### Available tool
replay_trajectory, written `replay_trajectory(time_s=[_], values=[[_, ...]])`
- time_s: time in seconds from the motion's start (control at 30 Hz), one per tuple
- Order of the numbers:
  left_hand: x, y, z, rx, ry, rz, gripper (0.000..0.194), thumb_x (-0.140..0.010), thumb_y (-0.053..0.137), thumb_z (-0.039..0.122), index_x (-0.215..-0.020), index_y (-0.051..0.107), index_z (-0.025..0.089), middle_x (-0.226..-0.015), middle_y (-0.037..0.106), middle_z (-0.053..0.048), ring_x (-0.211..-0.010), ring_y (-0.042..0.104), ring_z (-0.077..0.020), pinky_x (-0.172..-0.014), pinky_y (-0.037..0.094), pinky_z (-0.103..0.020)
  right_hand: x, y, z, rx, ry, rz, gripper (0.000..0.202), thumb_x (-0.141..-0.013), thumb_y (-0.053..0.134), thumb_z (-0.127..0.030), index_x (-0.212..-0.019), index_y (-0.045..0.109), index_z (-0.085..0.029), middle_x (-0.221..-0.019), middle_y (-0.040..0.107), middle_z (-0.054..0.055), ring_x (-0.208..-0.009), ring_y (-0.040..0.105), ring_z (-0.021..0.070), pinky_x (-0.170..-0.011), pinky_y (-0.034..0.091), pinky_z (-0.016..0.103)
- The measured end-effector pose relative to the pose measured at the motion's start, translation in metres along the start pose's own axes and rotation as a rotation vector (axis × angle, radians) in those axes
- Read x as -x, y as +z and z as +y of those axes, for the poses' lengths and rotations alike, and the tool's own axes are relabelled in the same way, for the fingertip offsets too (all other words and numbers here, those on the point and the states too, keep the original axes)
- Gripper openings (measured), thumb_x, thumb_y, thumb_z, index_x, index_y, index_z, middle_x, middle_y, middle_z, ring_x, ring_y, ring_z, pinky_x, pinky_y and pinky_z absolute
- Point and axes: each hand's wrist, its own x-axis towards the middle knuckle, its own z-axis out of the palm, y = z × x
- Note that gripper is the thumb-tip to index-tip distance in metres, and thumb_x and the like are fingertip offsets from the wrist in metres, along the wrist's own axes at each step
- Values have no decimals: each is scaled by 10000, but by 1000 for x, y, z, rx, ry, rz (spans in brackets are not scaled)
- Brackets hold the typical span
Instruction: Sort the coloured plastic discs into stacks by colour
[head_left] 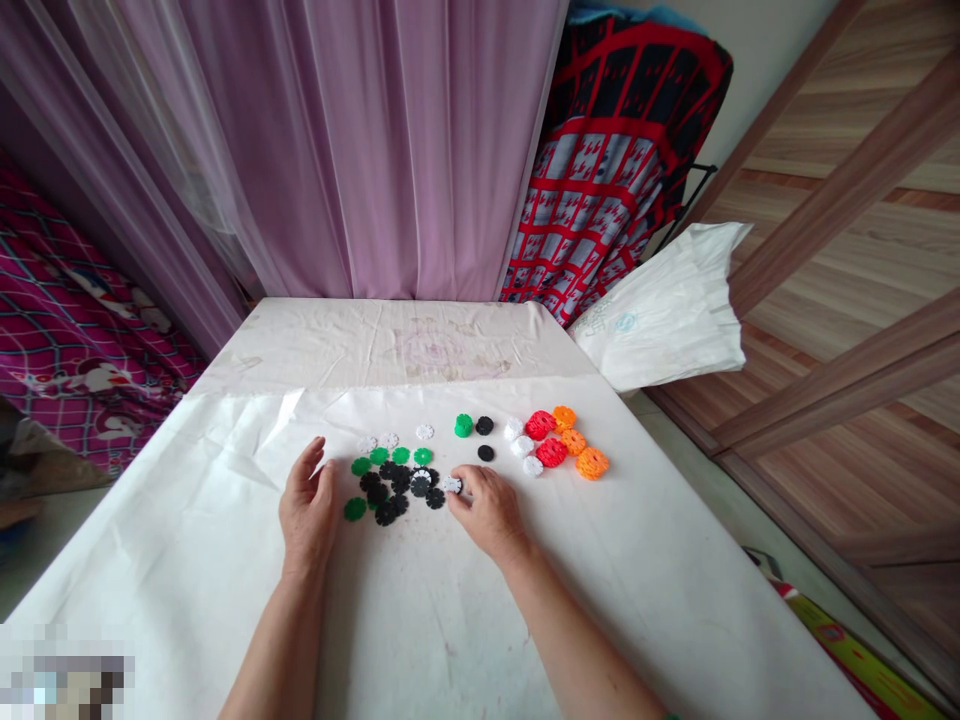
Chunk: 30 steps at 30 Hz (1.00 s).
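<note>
My right hand (486, 505) pinches a white notched disc (452, 484) just right of the loose black discs (386, 490). On its side, with the fingers apart, my left hand (307, 505) rests left of the discs and holds nothing. Several green discs (379, 456) lie around the black ones, and a few white discs (388, 440) lie behind them. Farther right are a green stack (463, 426), two black pieces (485, 425), white pieces (523, 446), red stacks (540, 425) and orange stacks (592, 463).
A white cloth covers the table (420, 610). At its back right edge stands a white bag (667, 310). Purple curtains (405, 150) hang behind, with a red and black patterned cloth (600, 170) beside them and wooden doors (862, 250) at the right.
</note>
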Motion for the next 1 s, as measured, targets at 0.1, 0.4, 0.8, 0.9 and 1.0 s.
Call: replay_trajectory(time_s=[0.1,0.4,0.8,0.9,1.0], values=[[0,0,-1,-2,1,2,476,-830,587,403,-1273,616,231,-1330,634,-92,-1219,595,-249,-1057,468,-408,-1,0,-1,-17,-30,4,182,-753,626,-160,-923,639,-225,-846,710,11,-783,647,180,-710,458,269],[0,1,-2,7,-12,5,447,-829,584,399,-1246,628,244,-1324,638,-87,-1196,610,-244,-1034,484,-397,-3,9,6,-46,97,55,191,-776,584,-224,-957,642,-221,-749,672,-6,-626,613,147,-621,453,254],[0,2,0,16,1,12,433,-833,569,375,-1234,628,223,-1336,633,-89,-1238,582,-237,-1031,488,-374,-20,20,12,-107,113,129,208,-846,483,-166,-926,668,-218,-968,722,59,-871,670,184,-760,511,275],[-1,2,-3,26,22,7,420,-832,575,381,-1224,632,239,-1336,634,-76,-1242,580,-231,-1043,478,-372,-16,14,10,-122,91,124,199,-834,480,-160,-879,668,-208,-881,705,44,-721,644,155,-706,499,258],[-2,2,-8,25,23,1,426,-825,585,392,-1225,631,252,-1333,636,-69,-1244,579,-234,-1057,464,-388,-11,8,2,-122,8,79,147,-824,525,-169,-863,658,-216,-863,690,26,-679,622,139,-676,490,245]])
